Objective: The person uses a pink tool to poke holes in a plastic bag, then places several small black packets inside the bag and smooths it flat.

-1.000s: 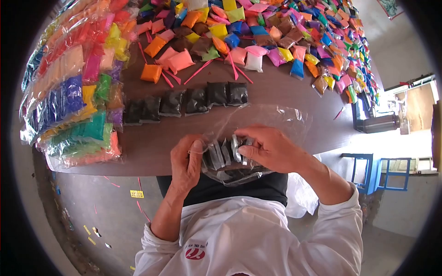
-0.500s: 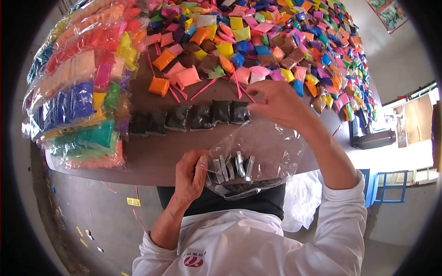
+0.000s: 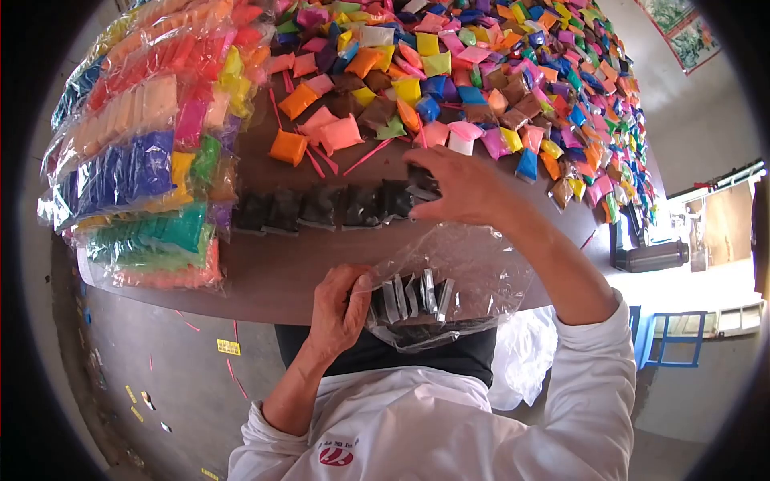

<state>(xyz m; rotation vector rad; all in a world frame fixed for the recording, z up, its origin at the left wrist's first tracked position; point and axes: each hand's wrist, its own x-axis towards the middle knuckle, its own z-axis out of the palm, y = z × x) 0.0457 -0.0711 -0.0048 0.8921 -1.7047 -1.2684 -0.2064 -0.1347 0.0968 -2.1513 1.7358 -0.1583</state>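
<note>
My left hand [image 3: 340, 311] pinches the edge of a clear plastic bag [image 3: 481, 276] at the table's front edge. Several black packets [image 3: 413, 297] stand side by side inside the bag. Beyond it a row of black packets [image 3: 319, 206] lies on the table. My right hand [image 3: 465, 188] is at the right end of this row, with thumb and fingers closed around the end black packet [image 3: 422, 183]. That packet is partly hidden by the hand.
A heap of small coloured packets [image 3: 481, 96] covers the far side of the table [image 3: 265, 268]. Stacked clear bags of coloured packets [image 3: 144, 168] stand at the left. Pink strips [image 3: 367, 156] lie behind the row. A blue stool [image 3: 678, 337] is at the right.
My right hand has moved slightly left and down and closed round the end packet of the row. The view has shifted a little; my left hand still holds the bag.
</note>
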